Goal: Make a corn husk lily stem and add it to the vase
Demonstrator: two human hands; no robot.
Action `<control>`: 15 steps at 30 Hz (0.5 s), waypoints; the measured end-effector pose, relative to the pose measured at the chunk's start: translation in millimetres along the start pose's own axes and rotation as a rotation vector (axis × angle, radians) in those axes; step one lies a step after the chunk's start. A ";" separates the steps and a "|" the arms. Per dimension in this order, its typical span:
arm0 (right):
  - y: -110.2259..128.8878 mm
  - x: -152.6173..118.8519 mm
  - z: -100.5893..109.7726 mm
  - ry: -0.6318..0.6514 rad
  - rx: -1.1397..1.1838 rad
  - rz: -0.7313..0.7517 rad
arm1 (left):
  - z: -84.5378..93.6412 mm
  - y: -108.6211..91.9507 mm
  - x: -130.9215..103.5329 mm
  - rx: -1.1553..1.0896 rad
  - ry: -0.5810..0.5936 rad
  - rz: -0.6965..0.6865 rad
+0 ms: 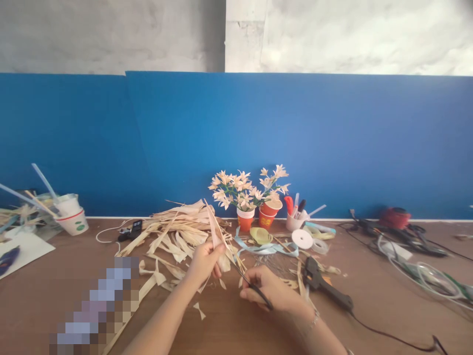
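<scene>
My left hand (207,260) is closed on a pale dried husk (215,224), which points upward between thumb and fingers. In my right hand (264,286) are black-handled scissors (254,287), their blades reaching up-left toward the lower part of the husk. A heap of dried husk strips (181,229) lies behind and left of my left hand. Small cut scraps (200,311) are scattered on the brown table (221,335) below my hands.
Husk flowers (240,187) stand in red paper cups (245,220) at the back. A black glue gun (325,283) with its cable lies right of my right hand. White tape roll (302,239), cables (436,281) and a white cup (73,221) are farther out.
</scene>
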State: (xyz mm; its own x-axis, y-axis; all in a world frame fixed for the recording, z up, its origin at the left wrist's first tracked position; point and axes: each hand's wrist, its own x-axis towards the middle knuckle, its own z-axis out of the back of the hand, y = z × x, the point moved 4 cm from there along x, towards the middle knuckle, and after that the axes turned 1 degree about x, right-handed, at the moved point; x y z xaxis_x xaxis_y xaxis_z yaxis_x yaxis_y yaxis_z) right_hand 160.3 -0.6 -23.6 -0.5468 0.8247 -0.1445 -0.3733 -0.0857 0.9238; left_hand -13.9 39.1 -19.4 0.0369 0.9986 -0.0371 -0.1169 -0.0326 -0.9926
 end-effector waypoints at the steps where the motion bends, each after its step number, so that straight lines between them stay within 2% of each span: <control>1: 0.3 -0.1 0.2 0.000 -0.008 -0.005 | 0.3 0.4 0.2 0.005 0.000 -0.001; 6: 0.6 0.6 0.2 0.006 -0.009 -0.019 | 0.3 -0.3 0.2 0.021 0.002 0.000; 15: 5.0 -1.2 -2.3 0.085 0.022 -0.048 | 4.0 -2.5 0.5 0.015 -0.089 -0.003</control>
State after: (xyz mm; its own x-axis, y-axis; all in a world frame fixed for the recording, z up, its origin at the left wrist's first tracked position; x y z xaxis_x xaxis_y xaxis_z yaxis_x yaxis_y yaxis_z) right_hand 157.4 -3.3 -19.6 -0.5910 0.7769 -0.2172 -0.3843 -0.0345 0.9226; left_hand -17.5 39.8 -16.5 -0.0513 0.9984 -0.0226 -0.1322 -0.0292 -0.9908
